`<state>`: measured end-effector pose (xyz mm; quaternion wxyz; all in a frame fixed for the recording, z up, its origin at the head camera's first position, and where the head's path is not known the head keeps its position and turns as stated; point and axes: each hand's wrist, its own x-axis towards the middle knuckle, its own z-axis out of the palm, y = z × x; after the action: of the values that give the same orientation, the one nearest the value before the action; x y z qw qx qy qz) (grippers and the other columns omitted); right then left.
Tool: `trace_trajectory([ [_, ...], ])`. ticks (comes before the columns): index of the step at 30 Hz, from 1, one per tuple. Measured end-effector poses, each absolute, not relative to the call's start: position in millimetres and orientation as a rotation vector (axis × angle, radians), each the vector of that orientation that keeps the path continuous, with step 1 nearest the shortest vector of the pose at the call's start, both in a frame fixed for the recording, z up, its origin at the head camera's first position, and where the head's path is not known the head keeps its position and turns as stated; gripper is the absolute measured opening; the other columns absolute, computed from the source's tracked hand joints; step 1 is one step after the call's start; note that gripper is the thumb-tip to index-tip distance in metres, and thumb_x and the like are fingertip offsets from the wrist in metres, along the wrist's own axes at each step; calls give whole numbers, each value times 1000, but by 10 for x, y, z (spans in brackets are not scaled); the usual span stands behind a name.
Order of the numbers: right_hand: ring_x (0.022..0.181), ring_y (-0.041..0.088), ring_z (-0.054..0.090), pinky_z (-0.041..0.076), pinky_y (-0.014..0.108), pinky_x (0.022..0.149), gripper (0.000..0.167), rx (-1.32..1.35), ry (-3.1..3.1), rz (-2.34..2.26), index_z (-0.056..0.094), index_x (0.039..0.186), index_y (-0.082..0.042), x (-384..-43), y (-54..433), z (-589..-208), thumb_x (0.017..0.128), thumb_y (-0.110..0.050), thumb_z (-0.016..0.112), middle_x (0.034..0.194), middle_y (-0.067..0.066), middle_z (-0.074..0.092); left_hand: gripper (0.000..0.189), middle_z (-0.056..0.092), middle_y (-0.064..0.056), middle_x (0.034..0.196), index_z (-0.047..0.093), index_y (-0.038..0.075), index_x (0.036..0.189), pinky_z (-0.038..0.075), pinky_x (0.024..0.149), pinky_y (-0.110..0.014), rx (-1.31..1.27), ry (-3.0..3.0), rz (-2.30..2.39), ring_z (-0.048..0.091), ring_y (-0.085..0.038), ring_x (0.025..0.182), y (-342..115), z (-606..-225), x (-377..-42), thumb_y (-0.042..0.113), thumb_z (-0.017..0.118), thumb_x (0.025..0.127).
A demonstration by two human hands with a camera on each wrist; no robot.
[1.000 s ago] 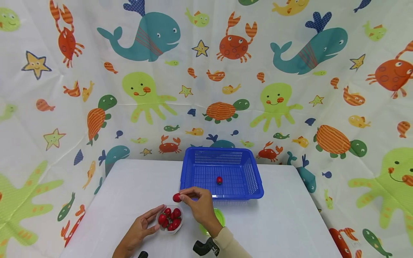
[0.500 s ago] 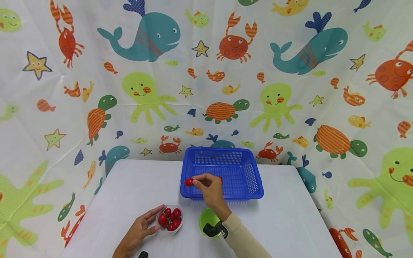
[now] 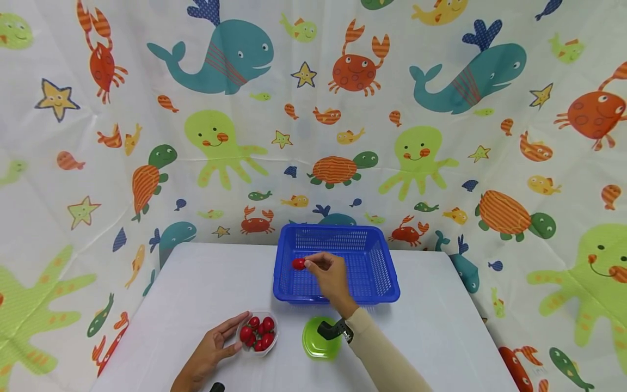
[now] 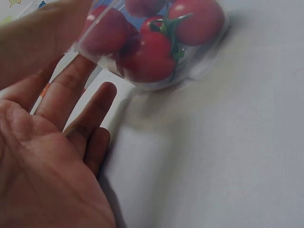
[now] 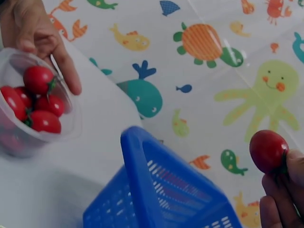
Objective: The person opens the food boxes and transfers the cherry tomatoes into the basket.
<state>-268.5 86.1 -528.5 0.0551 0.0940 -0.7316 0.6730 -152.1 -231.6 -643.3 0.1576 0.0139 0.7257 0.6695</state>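
In the head view my right hand [image 3: 333, 276] pinches a red cherry tomato [image 3: 298, 264] between thumb and fingertips, above the left part of a blue plastic basket [image 3: 384, 272]. The right wrist view shows that tomato [image 5: 268, 151] with its green stem against the fingers. My left hand [image 3: 214, 348] holds the side of a clear plastic container [image 3: 261, 354] on the table, thumb and fingers spread around its edge. Several cherry tomatoes [image 4: 147, 57] with green stems lie in the container. My right hand and forearm hide part of the basket's floor.
A green lid [image 3: 320, 345] lies on the white table [image 3: 416, 337], between the container and my right forearm. Behind the table hangs a curtain [image 3: 303, 207] printed with sea animals. A black camera mount [image 3: 333, 330] sits on my right wrist.
My right hand has carried the tomato from beside the container up and rightward over the basket. A tomato seen earlier on the basket floor is now hidden. My left hand stays put.
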Motion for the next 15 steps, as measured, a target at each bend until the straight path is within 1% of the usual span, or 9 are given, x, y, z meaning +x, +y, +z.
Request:
trace_trajectory([
  [3, 92, 12, 74, 61, 20, 81, 10, 265, -2257, 2021, 82, 105, -10, -2757, 892, -5285, 96, -13, 80, 109, 10, 81, 67, 47, -10, 167, 46, 12, 161, 7, 127, -77, 28, 2065, 1917, 47, 25, 128, -2315, -6425, -1519, 14, 73, 100],
  [10, 95, 15, 73, 61, 23, 86, 10, 269, -2340, 1961, 82, 106, -12, -2905, 972, -5306, 97, -17, 78, 109, 6, 81, 65, 47, -10, 167, 46, 11, 161, 8, 127, -76, 25, 2062, 1922, 47, 25, 128, -2311, -6417, -1512, 13, 72, 101],
  [15, 95, 16, 73, 62, 25, 86, 9, 261, -2394, 1925, 83, 104, -14, -3007, 1019, -5326, 96, -16, 79, 107, 4, 81, 65, 48, -10, 167, 46, 11, 161, 8, 127, -76, 27, 2067, 1923, 47, 25, 128, -2314, -6420, -1512, 13, 72, 101],
])
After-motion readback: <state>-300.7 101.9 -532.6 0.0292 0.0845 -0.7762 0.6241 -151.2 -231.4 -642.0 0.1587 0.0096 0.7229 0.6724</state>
